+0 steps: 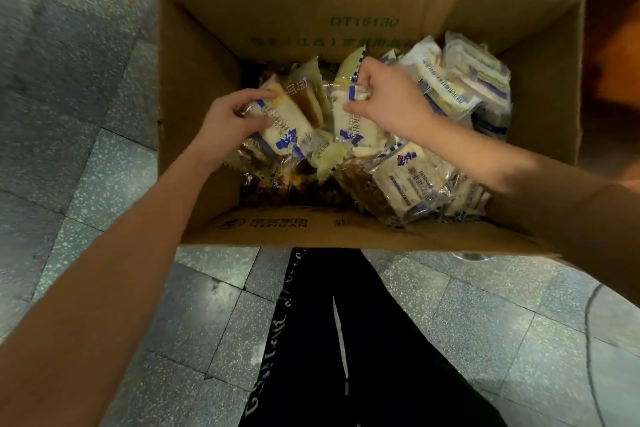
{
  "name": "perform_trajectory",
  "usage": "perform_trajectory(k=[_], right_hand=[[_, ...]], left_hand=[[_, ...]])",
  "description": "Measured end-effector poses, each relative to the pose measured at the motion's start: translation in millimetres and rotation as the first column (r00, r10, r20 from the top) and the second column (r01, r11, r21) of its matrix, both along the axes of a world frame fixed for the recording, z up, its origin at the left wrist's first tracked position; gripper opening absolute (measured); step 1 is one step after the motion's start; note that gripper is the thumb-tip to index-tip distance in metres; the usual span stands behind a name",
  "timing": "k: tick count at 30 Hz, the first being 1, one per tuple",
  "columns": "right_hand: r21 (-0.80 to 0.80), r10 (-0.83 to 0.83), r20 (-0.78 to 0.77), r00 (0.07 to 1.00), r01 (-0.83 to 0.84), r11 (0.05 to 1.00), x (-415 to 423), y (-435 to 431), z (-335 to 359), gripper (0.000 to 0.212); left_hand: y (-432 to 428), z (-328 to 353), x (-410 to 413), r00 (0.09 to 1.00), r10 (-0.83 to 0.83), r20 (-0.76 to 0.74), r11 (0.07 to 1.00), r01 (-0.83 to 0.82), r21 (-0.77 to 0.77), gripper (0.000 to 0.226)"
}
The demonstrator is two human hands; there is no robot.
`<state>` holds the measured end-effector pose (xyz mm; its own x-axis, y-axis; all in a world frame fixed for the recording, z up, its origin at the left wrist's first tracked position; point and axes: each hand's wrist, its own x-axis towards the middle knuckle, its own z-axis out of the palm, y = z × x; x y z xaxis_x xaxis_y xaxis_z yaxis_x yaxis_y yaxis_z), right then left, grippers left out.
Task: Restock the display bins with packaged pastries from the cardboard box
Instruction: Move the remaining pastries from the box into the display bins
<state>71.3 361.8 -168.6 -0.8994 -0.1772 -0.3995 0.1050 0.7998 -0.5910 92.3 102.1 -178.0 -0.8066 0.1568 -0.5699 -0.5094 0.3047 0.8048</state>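
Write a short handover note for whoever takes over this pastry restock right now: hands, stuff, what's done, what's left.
Left hand grips a white-and-blue packet inside the cardboard box.
Right hand pinches the top edge of a second packet beside it.
The box stands on the tiled floor; many loose packets lie inside, piled higher on the right.
Done: both packets gripped, neither lifted clear of the box.
Left: lift them out and carry them to the display bins, which are out of view, then likely repeat.

Matt cardboard box point(277, 28), glossy plastic pastry packs point(412, 177), speckled stone floor point(86, 45).
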Motion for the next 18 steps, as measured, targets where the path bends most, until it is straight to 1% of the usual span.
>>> perform_trajectory(k=[4,9,11,14,16,18], right_hand=[[-0.011,-0.022,0.011,1.0,0.022,1.0,7,1,30,0.035],[-0.046,-0.09,0.001,0.996,0.089,0.995,7,5,74,0.044],[-0.049,-0.129,-0.021,0.991,0.128,0.991,6,4,97,0.043],[-0.183,-0.186,0.009,0.982,0.185,0.966,6,2,130,0.037],[-0.247,-0.16,-0.021,0.987,0.15,0.957,4,-3,154,0.033],[-0.271,-0.112,-0.068,0.991,0.089,0.958,4,-11,177,0.038]], left_hand=[[-1,28,1,0.995,-0.088,-0.039,0.995,0.086,-0.049,0.032],[-5,62,1,0.966,-0.235,-0.103,0.961,0.216,-0.172,0.03],[-6,82,0,0.963,-0.236,-0.129,0.961,0.211,-0.178,0.029],[-11,119,-5,0.965,-0.18,-0.19,0.98,0.16,-0.116,0.032],[-19,145,-8,0.962,-0.157,-0.222,0.984,0.132,-0.122,0.035],[-29,169,-7,0.95,-0.148,-0.275,0.983,0.11,-0.15,0.037]])
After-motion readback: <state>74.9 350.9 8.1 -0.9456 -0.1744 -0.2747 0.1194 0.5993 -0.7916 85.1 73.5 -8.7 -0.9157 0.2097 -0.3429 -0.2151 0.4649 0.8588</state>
